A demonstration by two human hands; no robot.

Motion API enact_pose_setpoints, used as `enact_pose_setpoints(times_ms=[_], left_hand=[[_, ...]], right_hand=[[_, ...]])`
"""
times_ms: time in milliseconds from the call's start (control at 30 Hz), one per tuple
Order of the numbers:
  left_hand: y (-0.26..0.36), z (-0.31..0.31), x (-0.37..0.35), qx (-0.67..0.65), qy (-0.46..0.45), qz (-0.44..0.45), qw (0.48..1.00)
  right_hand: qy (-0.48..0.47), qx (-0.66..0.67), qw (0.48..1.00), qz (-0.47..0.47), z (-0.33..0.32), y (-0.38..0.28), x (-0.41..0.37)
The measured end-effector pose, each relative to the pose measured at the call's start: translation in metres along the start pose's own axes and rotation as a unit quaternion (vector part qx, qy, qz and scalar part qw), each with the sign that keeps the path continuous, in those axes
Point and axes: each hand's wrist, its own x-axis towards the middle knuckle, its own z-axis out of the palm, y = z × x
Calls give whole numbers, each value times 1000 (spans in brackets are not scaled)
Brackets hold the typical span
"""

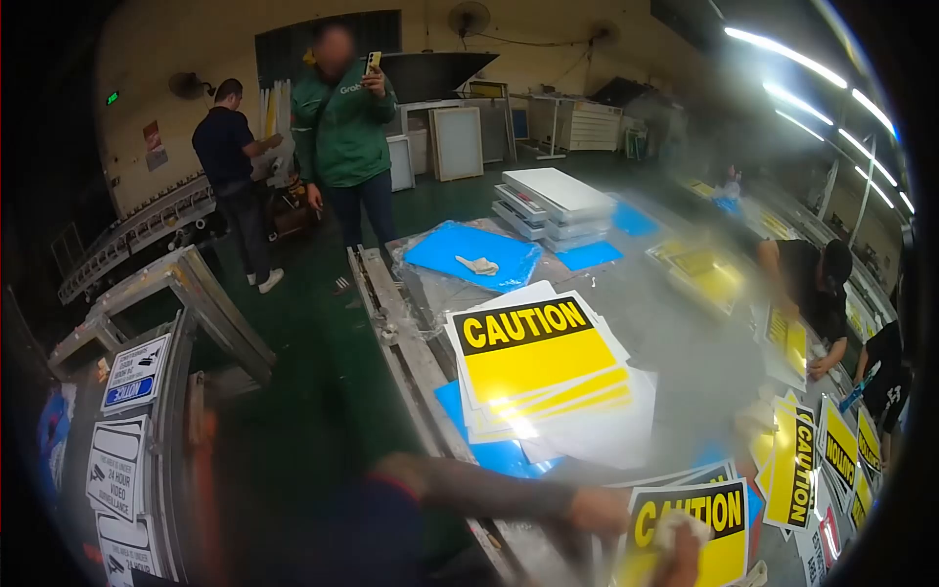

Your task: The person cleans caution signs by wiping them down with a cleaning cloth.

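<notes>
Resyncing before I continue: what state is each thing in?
Nearest CAUTION sign: face up, partly covered
White cloth: bunched in the right hand
Left hand: blurred, beside the sign; grip unclear
Large CAUTION stack: face up, uneven
White panels: stacked
Ceiling lights: lit
Phone: held up
Wall fans: spin unclear

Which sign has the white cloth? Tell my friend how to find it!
Find the big grey table. At the picture's bottom edge is a yellow CAUTION sign. Unlike its neighbours, its word is partly hidden by a white cloth in the right hand.
</notes>
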Motion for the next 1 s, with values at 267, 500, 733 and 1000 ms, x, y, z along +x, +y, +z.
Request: enact_pose_setpoints(times_ms=[267, 500, 733, 1000], left_hand=[[-9, -13, 1, 8, -17, -20, 1000], [15, 5, -13, 28, 13, 7, 999], [6, 9, -9, -19, 3, -23, 1000], [-5, 10, -8, -36, 71, -34, 996]], right_hand=[[-7, 16, 1000, -14, 4, -33, -20], [60, 24, 994, 83, 0, 59, -11], [-4, 28, 998, 57, 5, -28, 2], [-11, 46, 999, 4, -2, -26, -9]])
